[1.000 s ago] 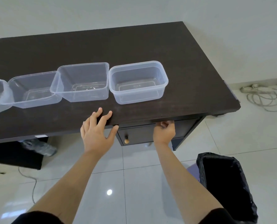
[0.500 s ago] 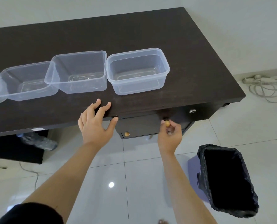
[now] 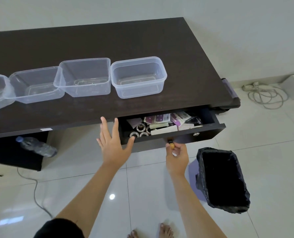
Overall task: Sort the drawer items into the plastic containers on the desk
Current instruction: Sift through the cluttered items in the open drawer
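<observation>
1. Four clear plastic containers [image 3: 84, 77] sit in a row on the desk [image 3: 142, 40], all empty so far; the leftmost is cut off by the frame edge.
2. Change: the drawer [image 3: 173, 134] was closed half a second ago and is now pulled partway out under the desk's right end. Sorting can start.
3. Drawer items [image 3: 161, 123] are visible inside: purple-and-white packets, paper or card pieces, and several small metal-looking rolls at the front left. Everything is jumbled, so exact types are hard to tell.
4. Right hand [image 3: 177, 155]: fingertips pinch the small round knob [image 3: 171, 145] on the drawer front.
5. Left hand [image 3: 112, 143]: has come off the desk edge; fingers straight and spread, holding nothing, thumb tip at the drawer's left front corner.
6. Judgement: the opening step is nearly done. The drawer likely needs more pull for access to the back items.
7. A black-lined bin [image 3: 223, 179] stands on the floor just right of the right arm, clear of the drawer.
</observation>
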`<state>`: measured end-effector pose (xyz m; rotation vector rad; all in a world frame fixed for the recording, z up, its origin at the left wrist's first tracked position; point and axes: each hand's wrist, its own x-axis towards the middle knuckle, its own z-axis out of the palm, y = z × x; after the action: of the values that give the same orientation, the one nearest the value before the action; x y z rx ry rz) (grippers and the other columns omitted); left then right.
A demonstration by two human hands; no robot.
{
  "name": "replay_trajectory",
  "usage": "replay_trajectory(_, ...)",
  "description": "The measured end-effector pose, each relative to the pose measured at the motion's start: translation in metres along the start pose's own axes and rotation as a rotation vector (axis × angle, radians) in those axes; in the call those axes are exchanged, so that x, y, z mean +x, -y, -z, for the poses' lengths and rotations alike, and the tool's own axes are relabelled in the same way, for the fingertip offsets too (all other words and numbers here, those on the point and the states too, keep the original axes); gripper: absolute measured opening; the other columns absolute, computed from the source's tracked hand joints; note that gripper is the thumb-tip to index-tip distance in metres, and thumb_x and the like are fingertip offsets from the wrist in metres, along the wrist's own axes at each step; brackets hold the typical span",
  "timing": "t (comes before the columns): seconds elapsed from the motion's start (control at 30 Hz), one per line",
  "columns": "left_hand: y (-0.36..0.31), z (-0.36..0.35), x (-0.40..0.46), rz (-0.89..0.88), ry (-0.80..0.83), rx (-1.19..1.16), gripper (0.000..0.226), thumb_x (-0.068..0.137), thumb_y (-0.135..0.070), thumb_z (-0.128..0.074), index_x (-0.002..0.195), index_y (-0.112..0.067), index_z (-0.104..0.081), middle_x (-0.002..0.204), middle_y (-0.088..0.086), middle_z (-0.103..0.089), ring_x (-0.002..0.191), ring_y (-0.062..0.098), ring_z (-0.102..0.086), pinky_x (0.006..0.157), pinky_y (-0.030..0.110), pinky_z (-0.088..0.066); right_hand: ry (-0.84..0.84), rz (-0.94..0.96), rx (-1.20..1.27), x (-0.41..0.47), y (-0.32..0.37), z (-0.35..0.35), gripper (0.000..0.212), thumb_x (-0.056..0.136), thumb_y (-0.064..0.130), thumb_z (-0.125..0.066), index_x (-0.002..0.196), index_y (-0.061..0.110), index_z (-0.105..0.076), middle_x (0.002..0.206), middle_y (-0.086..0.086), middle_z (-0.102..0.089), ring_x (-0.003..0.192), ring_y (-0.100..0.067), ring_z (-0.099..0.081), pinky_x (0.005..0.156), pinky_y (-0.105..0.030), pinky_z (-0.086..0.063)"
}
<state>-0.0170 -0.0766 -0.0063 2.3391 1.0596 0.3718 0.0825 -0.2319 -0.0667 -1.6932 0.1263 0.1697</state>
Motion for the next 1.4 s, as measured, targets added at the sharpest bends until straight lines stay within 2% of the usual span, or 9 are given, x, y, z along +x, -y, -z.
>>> replay_trajectory(0.1,-0.003,-0.009,-0.013,0.127,0.052,-0.162,0.073,0.090,-0.045,-0.054,0.150,-0.020,-0.019,0.160,0.003,0.008,0.148,0.022,0.001,0.118,0.054,-0.010,0.014,0.017,-0.039,0.002,0.002,0.001,0.013,0.084,0.010,-0.068,0.093,0.008,-0.058,0.084,-0.003,-0.061,0.074,-0.007,-0.058,0.059,-0.001,-0.043)
replay_trajectory(0.17,-0.007,-0.011,-0.019,0.141,0.062,-0.201,0.070,0.093,-0.044,-0.049,0.150,-0.017,-0.018,0.161,-0.001,-0.002,0.148,0.017,-0.005,0.118,0.037,-0.013,0.020,0.035,-0.055,0.001,0.001,0.003,0.013,0.085,0.010,-0.068,0.093,0.005,-0.059,0.083,-0.003,-0.061,0.072,-0.007,-0.057,0.060,-0.001,-0.042)
replay_trajectory(0.27,-0.008,-0.009,-0.029,0.164,0.092,-0.192,0.067,0.096,-0.042,-0.044,0.150,-0.011,-0.019,0.160,-0.006,-0.009,0.146,0.011,-0.013,0.102,0.018,-0.018,0.013,0.033,-0.067,-0.007,-0.004,0.007,0.014,0.085,0.010,-0.068,0.093,0.002,-0.060,0.080,-0.001,-0.060,0.070,-0.008,-0.056,0.062,-0.003,-0.043)
replay_trajectory(0.5,-0.013,-0.001,-0.073,0.230,0.152,-0.229,0.069,0.095,-0.042,-0.048,0.150,-0.011,-0.021,0.160,-0.003,-0.012,0.146,0.012,-0.013,0.106,0.017,-0.015,-0.018,0.005,-0.119,-0.031,-0.013,0.035,0.013,0.086,0.012,-0.067,0.094,0.008,-0.059,0.078,0.000,-0.058,0.070,-0.011,-0.054,0.061,-0.005,-0.043)
replay_trajectory(0.83,-0.012,0.007,-0.098,0.263,0.187,-0.243,0.069,0.093,-0.044,-0.052,0.148,-0.010,-0.028,0.159,-0.003,-0.015,0.145,0.013,-0.020,0.109,0.037,-0.039,-0.015,-0.008,-0.248,-0.049,-0.015,0.055,0.014,0.085,0.010,-0.067,0.093,0.001,-0.059,0.078,-0.007,-0.060,0.069,-0.017,-0.055,0.058,-0.003,-0.043)
replay_trajectory(0.93,-0.013,0.008,-0.105,0.267,0.181,-0.253,0.067,0.093,-0.041,-0.052,0.148,-0.010,-0.028,0.159,-0.003,-0.015,0.145,0.012,-0.020,0.114,0.028,-0.029,-0.017,-0.026,-0.258,-0.055,-0.013,0.059,0.014,0.085,0.009,-0.067,0.093,-0.001,-0.060,0.076,-0.007,-0.059,0.064,-0.013,-0.053,0.057,-0.003,-0.042)
replay_trajectory(1.1,-0.009,0.014,-0.116,0.279,0.198,-0.244,0.065,0.094,-0.038,-0.053,0.148,-0.011,-0.029,0.159,-0.007,-0.016,0.144,0.009,-0.021,0.102,0.012,-0.021,-0.011,-0.059,-0.285,-0.072,-0.015,0.068,0.014,0.085,0.010,-0.067,0.091,0.001,-0.060,0.072,0.000,-0.057,0.065,-0.006,-0.054,0.058,-0.002,-0.041)
replay_trajectory(1.27,-0.006,0.015,-0.137,0.277,0.225,-0.235,0.066,0.093,-0.039,-0.053,0.148,-0.011,-0.028,0.158,-0.007,-0.016,0.144,0.009,-0.019,0.105,0.013,-0.018,-0.018,-0.086,-0.310,-0.087,-0.021,0.082,0.016,0.085,0.010,-0.067,0.094,0.000,-0.060,0.075,-0.001,-0.059,0.067,-0.003,-0.054,0.059,-0.004,-0.043)
replay_trajectory(1.4,-0.011,0.013,-0.155,0.294,0.242,-0.262,0.067,0.093,-0.039,-0.053,0.148,-0.012,-0.026,0.158,-0.008,-0.015,0.145,0.009,-0.019,0.108,0.015,-0.019,-0.023,-0.110,-0.316,-0.092,-0.021,0.095,0.013,0.085,0.009,-0.067,0.093,0.003,-0.059,0.078,-0.006,-0.061,0.069,-0.016,-0.055,0.058,-0.003,-0.043)
